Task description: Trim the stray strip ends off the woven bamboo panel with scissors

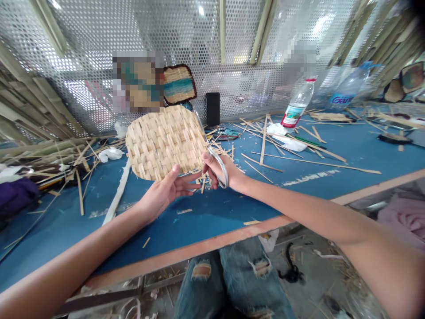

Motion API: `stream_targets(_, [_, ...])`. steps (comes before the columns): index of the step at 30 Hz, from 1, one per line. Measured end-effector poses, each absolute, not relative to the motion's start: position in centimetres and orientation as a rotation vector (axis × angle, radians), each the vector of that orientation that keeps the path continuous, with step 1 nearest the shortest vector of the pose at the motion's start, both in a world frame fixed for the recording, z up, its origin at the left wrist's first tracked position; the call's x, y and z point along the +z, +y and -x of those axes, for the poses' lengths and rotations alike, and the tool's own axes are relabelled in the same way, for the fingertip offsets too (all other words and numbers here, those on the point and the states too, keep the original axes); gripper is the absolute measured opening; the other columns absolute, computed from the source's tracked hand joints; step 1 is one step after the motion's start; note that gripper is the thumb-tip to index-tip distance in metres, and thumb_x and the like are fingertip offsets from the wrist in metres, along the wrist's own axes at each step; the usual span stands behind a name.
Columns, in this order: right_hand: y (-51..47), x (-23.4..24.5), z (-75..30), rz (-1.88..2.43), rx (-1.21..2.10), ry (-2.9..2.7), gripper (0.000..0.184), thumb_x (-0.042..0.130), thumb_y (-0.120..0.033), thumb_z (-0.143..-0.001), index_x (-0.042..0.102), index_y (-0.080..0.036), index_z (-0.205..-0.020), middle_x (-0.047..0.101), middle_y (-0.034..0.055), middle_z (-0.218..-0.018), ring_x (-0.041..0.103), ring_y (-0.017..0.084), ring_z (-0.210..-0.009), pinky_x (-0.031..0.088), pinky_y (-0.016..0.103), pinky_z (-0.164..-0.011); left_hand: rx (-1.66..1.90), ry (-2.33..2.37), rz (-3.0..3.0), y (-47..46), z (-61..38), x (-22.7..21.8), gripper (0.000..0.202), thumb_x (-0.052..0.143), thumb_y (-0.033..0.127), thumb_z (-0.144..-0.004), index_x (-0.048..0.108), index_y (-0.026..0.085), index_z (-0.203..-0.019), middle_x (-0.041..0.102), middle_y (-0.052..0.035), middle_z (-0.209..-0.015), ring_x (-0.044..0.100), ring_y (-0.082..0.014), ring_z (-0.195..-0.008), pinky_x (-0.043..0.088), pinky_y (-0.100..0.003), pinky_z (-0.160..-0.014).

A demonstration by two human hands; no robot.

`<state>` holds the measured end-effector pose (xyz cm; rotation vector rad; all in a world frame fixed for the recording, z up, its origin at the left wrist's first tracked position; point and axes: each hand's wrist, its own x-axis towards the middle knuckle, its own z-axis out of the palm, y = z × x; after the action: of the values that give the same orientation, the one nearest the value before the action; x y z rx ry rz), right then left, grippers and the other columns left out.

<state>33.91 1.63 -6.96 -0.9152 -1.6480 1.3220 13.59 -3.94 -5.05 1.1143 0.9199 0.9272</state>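
Fingers of the right hand [215, 170] pinch the loops of silver scissors [222, 170], whose blades lie along the edge of a woven strip mat [166, 144]. Left-hand fingers [189, 182] spread just below the mat, the thumb touching it. Loose strips [265, 153] litter the blue worktop [199, 212]; a plastic bottle [299, 102] and black box [213, 108] stand beyond.

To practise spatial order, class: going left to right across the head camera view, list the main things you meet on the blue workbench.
Purple cloth, woven strip mat, black upright object, clear plastic bottle, blue-labelled plastic bottle
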Motion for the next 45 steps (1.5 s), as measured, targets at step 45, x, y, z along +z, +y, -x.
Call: stream_targets(45, [0.5,-5.8,-34.3,0.974,1.189,-1.866,0.064,0.032,-0.080,-0.091,0.050,-0.021,-0.077,0.046,-0.0042,-0.052,0.053,0.012,-0.046,0.048,0.028,-0.055,1.101,1.023,-1.106,-3.5,-13.2,-5.1,0.061,0.043,0.064,-0.098,0.075,0.013,-0.108,0.064,-0.0177,-0.136,0.071,-0.0276,-0.104,0.050,-0.043,-0.101])
